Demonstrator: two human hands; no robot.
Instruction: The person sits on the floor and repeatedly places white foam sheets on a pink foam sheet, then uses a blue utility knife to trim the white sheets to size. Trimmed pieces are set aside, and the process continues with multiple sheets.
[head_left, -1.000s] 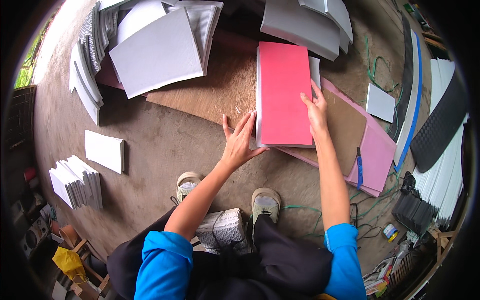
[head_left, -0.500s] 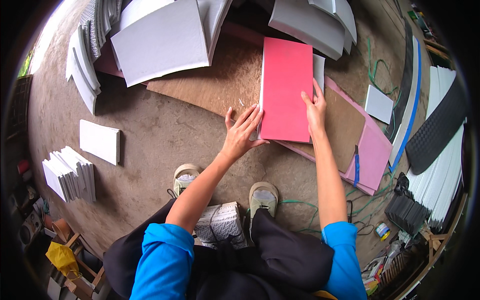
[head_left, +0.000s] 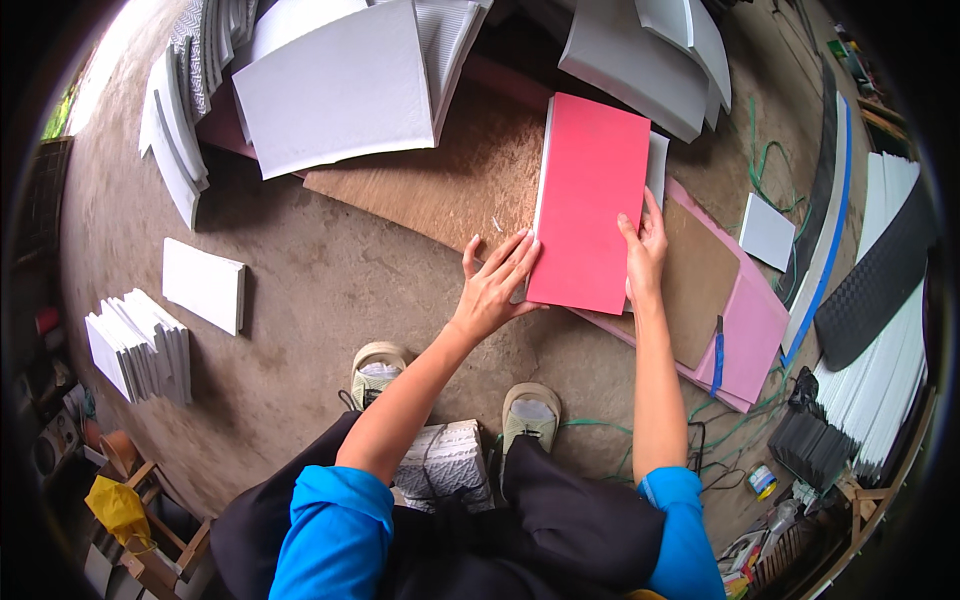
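Observation:
A red rectangular sheet (head_left: 595,200) lies over white sheets (head_left: 656,165) that show along its left and right sides. They rest on a worn brown board (head_left: 430,190) with pink sheets (head_left: 755,320) under it. Against the red sheet's lower left edge lies my left hand (head_left: 492,285), its fingers stretched out and thumb spread toward the bottom corner. My right hand (head_left: 647,255) grips the right edge, thumb on the red face and fingers along the side. Those fingertips are partly hidden.
Large white slabs (head_left: 340,95) lean at the far left, more white slabs (head_left: 640,75) at the far right. Small white blocks (head_left: 140,350) stand on the floor at left. A tied bundle (head_left: 445,455) sits between my feet. Green string (head_left: 765,165) trails at right near a white square (head_left: 767,232).
The whole picture has shifted slightly down and to the right. Both hands stay at the same edges of the red sheet, with no clear change in their hold.

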